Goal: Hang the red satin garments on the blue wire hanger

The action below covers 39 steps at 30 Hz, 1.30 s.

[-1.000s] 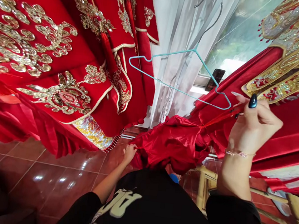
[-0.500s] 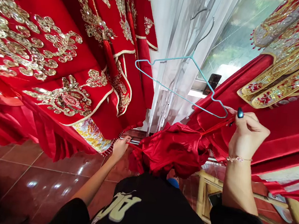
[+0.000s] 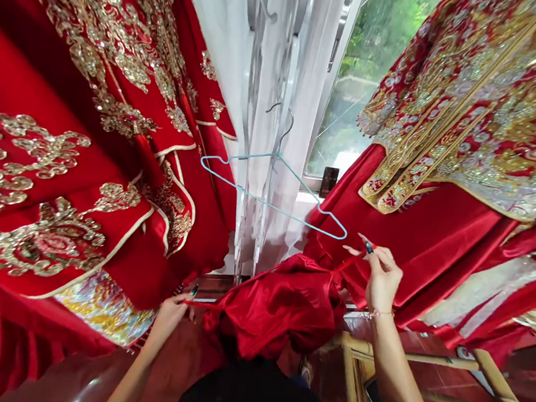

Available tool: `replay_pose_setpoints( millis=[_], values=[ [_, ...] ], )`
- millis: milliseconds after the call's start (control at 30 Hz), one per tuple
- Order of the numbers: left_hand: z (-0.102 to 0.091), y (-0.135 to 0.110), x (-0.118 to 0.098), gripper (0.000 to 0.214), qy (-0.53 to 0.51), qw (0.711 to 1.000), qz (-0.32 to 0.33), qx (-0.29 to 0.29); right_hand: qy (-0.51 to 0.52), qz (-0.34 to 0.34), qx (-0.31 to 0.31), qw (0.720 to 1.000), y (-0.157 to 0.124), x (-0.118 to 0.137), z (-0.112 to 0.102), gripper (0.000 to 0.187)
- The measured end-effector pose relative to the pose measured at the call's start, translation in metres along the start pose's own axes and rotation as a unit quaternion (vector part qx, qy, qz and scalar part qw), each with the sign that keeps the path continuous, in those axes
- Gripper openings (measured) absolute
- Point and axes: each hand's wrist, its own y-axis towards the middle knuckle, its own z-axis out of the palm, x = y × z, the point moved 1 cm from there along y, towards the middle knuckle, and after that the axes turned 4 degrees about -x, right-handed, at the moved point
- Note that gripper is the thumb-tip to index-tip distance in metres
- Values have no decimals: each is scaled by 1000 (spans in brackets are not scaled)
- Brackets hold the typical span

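A crumpled bundle of red satin (image 3: 275,308) hangs between my hands. My left hand (image 3: 170,316) pinches a thin red ribbon (image 3: 195,304) running from the bundle's left side. My right hand (image 3: 380,279) holds a second red ribbon (image 3: 351,261) rising from the bundle's upper right. Just above that hand hangs a pale blue wire hanger (image 3: 272,205), not touching it. Red garments with gold embroidery hang on both sides: one (image 3: 62,139) beyond my left hand, another (image 3: 477,102) beyond my right.
A white sheer curtain (image 3: 270,98) covers part of a window (image 3: 356,108), with a dark phone (image 3: 329,181) on its sill. A bamboo stool (image 3: 424,359) stands below my right arm. Glossy red-brown floor tiles (image 3: 171,371) lie below.
The view has swung, shifting the garments and hanger. My left hand has moved off the bundle to the left with a red ribbon. My right hand has moved lower left.
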Motion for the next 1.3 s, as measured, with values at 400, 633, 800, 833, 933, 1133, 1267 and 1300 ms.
replay_pose_setpoints(
  millis=[400, 633, 800, 833, 933, 1133, 1267, 1300],
  values=[
    [14, -10, 3, 21, -362, 912, -180, -68, -120, -127, 138, 975, 2, -3, -12, 38],
    [17, -18, 27, 12, -386, 876, -254, -136, -116, -182, 207, 954, 29, 2, 5, 39],
    [19, -26, 29, 7, -391, 889, -195, -134, -96, -216, 272, 933, 53, 13, 24, 37],
    [19, -26, 27, 6, -388, 896, -177, -123, -92, -223, 285, 928, 57, 17, 30, 38],
    [19, -28, 18, 27, -376, 912, -136, -94, -83, -236, 321, 913, 70, 30, 49, 39],
    [21, -39, -15, 65, -310, 942, -88, -95, -96, -167, 425, 884, 85, 48, 80, 22],
    [21, -39, -47, 61, -242, 964, -35, -99, -94, -85, 517, 847, 87, 51, 92, 20],
    [19, -34, -58, 57, -234, 967, -20, -100, -92, -84, 523, 843, 89, 52, 94, 19]
  ],
)
